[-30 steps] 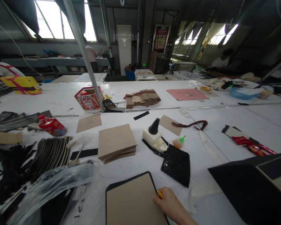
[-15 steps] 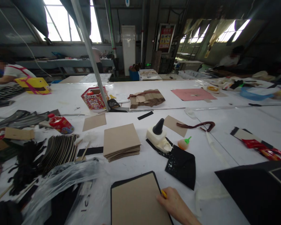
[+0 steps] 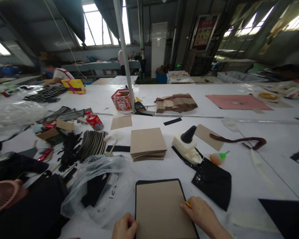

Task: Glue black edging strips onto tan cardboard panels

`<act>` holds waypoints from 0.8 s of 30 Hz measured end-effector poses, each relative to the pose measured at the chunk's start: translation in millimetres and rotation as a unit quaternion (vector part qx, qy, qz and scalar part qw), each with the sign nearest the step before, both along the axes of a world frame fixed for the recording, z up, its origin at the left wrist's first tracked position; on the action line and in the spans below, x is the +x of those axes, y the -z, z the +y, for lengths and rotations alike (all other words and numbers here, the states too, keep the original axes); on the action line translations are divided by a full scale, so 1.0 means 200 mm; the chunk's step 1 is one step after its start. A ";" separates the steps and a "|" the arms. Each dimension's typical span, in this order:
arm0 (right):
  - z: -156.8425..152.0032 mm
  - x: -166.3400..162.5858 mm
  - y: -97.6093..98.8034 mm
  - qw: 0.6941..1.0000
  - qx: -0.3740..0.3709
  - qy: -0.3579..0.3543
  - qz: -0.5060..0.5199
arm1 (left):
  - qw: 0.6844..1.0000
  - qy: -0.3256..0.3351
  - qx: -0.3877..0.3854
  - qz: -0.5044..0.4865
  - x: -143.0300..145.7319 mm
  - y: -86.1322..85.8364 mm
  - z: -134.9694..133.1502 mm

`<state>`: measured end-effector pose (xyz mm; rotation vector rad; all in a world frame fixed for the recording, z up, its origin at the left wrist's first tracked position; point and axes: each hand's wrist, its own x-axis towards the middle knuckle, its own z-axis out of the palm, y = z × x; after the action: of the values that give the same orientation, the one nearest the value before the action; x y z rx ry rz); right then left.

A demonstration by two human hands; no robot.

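Brown board (image 3: 159, 209) with a black border (image 3: 157, 181) lies on the white table (image 3: 154, 171), right in front of us. Our left hand (image 3: 125, 226) is curled at its left edge, but we cannot tell if it pinches. Our right hand (image 3: 201, 212) rests by the right edge, fingers closed on a small yellow thing (image 3: 188, 204). Past the board we see a stack of brown sheets (image 3: 148, 139); right of that, a white bottle (image 3: 183, 146).

Tan board (image 3: 161, 210): rectangular, plain face up, lying flat; near end runs out of view. Black sheet (image 3: 142, 182): beneath the tan board, showing as narrow dark border along its far and side edges. Yellow object (image 3: 188, 204): small, mostly hidden, at the tan board's right edge.
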<state>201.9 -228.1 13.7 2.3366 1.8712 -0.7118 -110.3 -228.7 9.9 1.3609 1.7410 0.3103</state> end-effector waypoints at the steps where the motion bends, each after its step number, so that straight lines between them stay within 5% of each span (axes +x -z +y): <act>1: 0.00 0.00 -0.01 1.000 0.005 -0.014 -0.016 | 1.000 0.003 0.010 0.011 0.00 -0.01 0.00; 10: -0.13 -0.27 -0.13 0.964 0.115 -0.215 -0.106 | 0.994 0.033 0.104 0.016 0.07 -0.13 -0.04; 17: -0.24 -0.39 -0.08 0.940 0.095 -0.287 -0.159 | 0.987 -0.060 0.060 -0.139 0.01 -0.11 -0.09; 24: -0.19 -0.41 -0.21 0.906 0.059 -0.382 -0.172 | 0.981 -0.072 0.031 -0.177 -0.04 -0.11 -0.16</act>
<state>120.5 -266.9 56.0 1.4078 2.4014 -0.0885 -118.2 -259.9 32.1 1.1425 1.5418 0.6503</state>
